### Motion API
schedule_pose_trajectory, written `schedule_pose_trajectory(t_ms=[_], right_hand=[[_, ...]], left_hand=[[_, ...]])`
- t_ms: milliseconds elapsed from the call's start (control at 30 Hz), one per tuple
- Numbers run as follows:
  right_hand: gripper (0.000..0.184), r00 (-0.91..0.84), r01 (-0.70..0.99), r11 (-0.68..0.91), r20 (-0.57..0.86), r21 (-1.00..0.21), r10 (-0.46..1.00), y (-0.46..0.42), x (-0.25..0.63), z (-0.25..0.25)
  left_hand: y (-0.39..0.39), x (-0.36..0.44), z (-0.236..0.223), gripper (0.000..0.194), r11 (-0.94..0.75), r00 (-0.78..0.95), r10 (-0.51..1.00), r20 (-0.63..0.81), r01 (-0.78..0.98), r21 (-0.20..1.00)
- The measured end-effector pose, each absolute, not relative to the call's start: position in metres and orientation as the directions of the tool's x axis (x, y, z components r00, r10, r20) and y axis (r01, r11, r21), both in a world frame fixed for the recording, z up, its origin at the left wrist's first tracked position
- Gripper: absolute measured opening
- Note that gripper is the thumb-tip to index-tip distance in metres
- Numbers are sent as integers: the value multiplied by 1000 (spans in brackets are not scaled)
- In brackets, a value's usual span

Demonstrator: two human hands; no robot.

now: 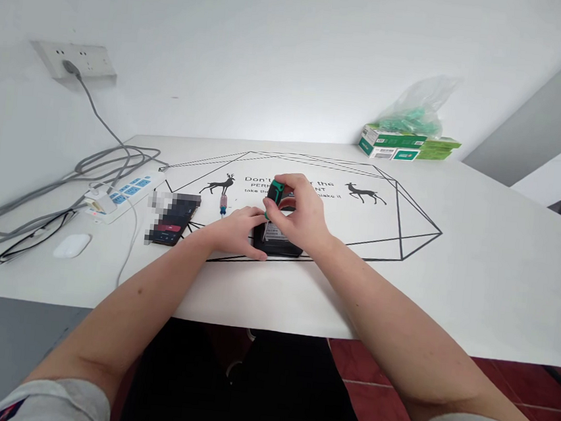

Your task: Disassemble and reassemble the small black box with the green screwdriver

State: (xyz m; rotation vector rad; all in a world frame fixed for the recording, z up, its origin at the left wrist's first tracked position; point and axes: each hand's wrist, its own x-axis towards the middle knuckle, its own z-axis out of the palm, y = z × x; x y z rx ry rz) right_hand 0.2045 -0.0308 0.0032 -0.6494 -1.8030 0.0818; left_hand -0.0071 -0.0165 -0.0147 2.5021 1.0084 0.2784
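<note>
A small black device [277, 243] with a white label lies flat on the white table [452, 280], in the middle. My right hand [300, 216] is closed round a green-handled screwdriver [275, 194], held upright with its tip down on the device. My left hand [238, 233] rests on the table at the device's left edge, fingers curled against it and steadying it. A second small screwdriver [223, 204] with a pink and blue handle lies on the table just behind my left hand.
A black phone [174, 221] lies left of the device. Further left are a white power strip [123, 195], grey cables [65, 183], glasses [34, 236] and a white mouse [72, 245]. Green boxes [396, 145] and a plastic bag [416, 111] stand at the back right.
</note>
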Motion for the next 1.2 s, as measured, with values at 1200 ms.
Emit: schedule_pose_trajectory(t_ms=[1200], right_hand=[[33, -285, 108, 778, 730, -619, 621, -40, 205, 13]], left_hand=[[-18, -7, -11, 93, -616, 678, 735, -30, 686, 387]])
